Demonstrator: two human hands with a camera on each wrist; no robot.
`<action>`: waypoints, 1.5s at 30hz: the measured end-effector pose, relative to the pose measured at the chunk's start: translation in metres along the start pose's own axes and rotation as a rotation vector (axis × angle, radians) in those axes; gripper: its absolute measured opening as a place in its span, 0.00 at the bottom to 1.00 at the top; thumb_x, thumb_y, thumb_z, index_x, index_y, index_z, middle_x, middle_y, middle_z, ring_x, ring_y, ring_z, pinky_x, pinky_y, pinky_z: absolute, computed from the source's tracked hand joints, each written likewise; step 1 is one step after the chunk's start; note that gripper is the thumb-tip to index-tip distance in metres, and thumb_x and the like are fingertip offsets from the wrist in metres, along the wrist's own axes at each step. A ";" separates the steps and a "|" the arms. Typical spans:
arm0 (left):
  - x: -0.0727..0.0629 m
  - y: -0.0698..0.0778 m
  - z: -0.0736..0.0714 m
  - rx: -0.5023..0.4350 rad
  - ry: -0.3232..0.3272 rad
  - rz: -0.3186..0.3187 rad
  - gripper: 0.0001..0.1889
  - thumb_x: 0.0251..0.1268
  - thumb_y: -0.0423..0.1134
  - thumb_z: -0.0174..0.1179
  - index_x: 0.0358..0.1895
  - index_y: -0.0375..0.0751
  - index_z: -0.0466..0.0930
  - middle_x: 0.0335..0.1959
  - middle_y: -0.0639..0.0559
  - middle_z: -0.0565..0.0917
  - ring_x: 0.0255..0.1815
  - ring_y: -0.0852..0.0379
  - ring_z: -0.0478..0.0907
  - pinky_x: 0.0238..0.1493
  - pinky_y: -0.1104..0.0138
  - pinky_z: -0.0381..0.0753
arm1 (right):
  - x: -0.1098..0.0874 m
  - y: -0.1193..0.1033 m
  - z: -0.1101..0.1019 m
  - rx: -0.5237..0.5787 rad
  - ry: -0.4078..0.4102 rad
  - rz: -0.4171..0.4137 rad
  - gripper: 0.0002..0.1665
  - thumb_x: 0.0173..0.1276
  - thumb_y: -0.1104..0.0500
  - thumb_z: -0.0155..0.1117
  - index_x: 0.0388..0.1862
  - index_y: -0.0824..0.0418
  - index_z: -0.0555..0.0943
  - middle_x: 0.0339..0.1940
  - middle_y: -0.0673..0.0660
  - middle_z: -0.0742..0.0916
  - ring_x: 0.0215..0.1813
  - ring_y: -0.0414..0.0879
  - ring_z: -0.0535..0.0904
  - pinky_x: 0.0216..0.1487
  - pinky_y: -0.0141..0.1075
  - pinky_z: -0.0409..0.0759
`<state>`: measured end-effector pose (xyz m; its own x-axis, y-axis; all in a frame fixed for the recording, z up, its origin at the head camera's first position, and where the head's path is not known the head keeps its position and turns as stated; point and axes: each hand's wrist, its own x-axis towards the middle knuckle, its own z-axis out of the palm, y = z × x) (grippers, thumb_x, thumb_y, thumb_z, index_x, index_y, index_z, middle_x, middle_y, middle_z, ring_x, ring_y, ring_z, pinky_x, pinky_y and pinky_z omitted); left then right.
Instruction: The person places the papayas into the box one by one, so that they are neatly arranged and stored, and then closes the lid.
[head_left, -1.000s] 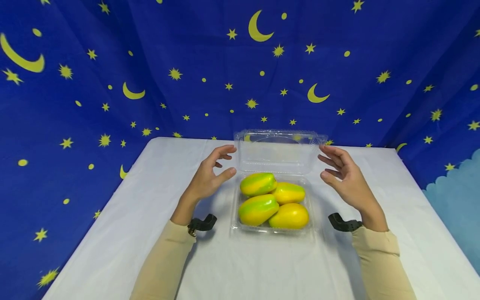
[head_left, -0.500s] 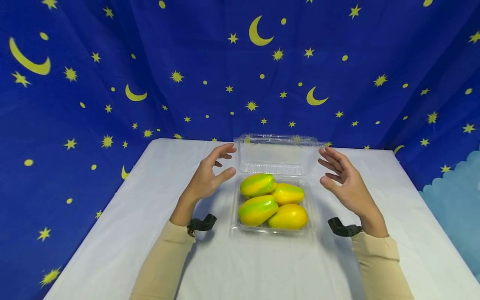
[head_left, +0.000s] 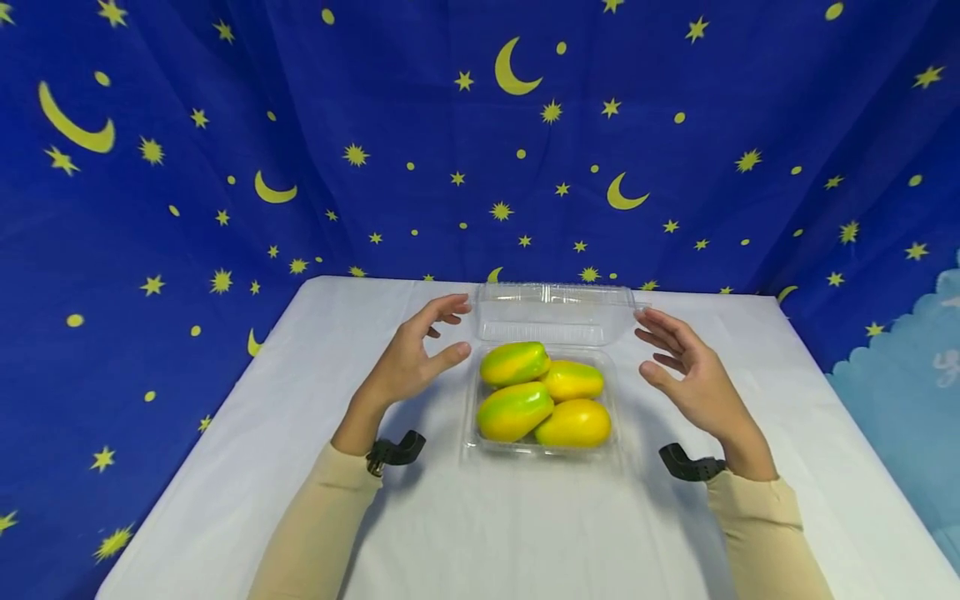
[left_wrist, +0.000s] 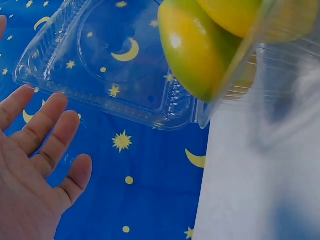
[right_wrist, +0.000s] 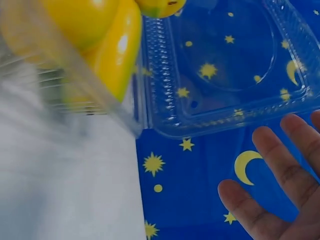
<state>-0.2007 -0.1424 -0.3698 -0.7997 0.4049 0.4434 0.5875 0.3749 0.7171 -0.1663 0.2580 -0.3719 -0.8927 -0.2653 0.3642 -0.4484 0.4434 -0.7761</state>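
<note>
A clear plastic clamshell box (head_left: 468,433) stands on the table, its lid (head_left: 555,312) raised at the back. Several yellow-green fruits, papaya-like in shape, lie in the base; one fruit (head_left: 573,423) is at the front right. My left hand (head_left: 405,358) is held beside the lid's left edge, fingers spread and slightly bent, nothing gripped. Opposite it, my right hand (head_left: 693,375) is at the lid's right corner. Both wrist views show fingertips close to the lid's rim (right_wrist: 215,127); whether they touch it I cannot tell.
A white cloth covers the table (head_left: 555,533). Behind and at the left hangs a blue curtain (head_left: 420,100) with yellow moons and stars. Light blue fabric (head_left: 892,400) hangs at the right. Each wrist wears a black camera mount (head_left: 401,450).
The lid's top edge has come lower in the head view, and the lid seems tilted farther back. My right fingertips have lowered slightly, while the fruits stay in the base.
</note>
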 end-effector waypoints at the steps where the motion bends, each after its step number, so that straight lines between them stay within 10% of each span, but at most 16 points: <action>1: -0.002 0.000 0.000 0.008 -0.002 -0.003 0.32 0.70 0.51 0.62 0.74 0.50 0.65 0.67 0.46 0.77 0.62 0.47 0.74 0.56 0.46 0.73 | -0.002 0.002 0.001 -0.003 -0.001 -0.003 0.40 0.72 0.66 0.62 0.79 0.49 0.61 0.76 0.57 0.72 0.70 0.35 0.73 0.61 0.21 0.72; 27: -0.047 -0.014 0.015 0.088 -0.121 -0.039 0.31 0.67 0.52 0.64 0.72 0.53 0.68 0.70 0.52 0.71 0.64 0.47 0.73 0.58 0.44 0.75 | -0.048 0.016 0.011 -0.123 -0.105 -0.004 0.33 0.77 0.53 0.58 0.78 0.50 0.63 0.74 0.57 0.74 0.67 0.23 0.68 0.63 0.18 0.68; 37: -0.062 -0.017 0.018 0.079 -0.151 -0.056 0.29 0.69 0.53 0.63 0.70 0.55 0.71 0.68 0.52 0.73 0.61 0.41 0.75 0.57 0.42 0.76 | -0.056 0.019 0.017 -0.172 -0.137 0.048 0.28 0.80 0.53 0.51 0.77 0.47 0.64 0.76 0.53 0.73 0.69 0.52 0.75 0.64 0.30 0.74; 45: -0.067 -0.017 0.021 0.093 -0.164 -0.087 0.28 0.71 0.51 0.61 0.72 0.57 0.68 0.67 0.54 0.74 0.59 0.44 0.77 0.55 0.47 0.78 | -0.060 0.022 0.022 -0.135 -0.112 0.091 0.26 0.82 0.58 0.47 0.75 0.46 0.67 0.74 0.51 0.75 0.66 0.33 0.74 0.61 0.20 0.69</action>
<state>-0.1543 -0.1580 -0.4233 -0.8214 0.4952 0.2831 0.5322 0.4866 0.6928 -0.1215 0.2645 -0.4223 -0.9229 -0.3087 0.2301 -0.3743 0.5791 -0.7243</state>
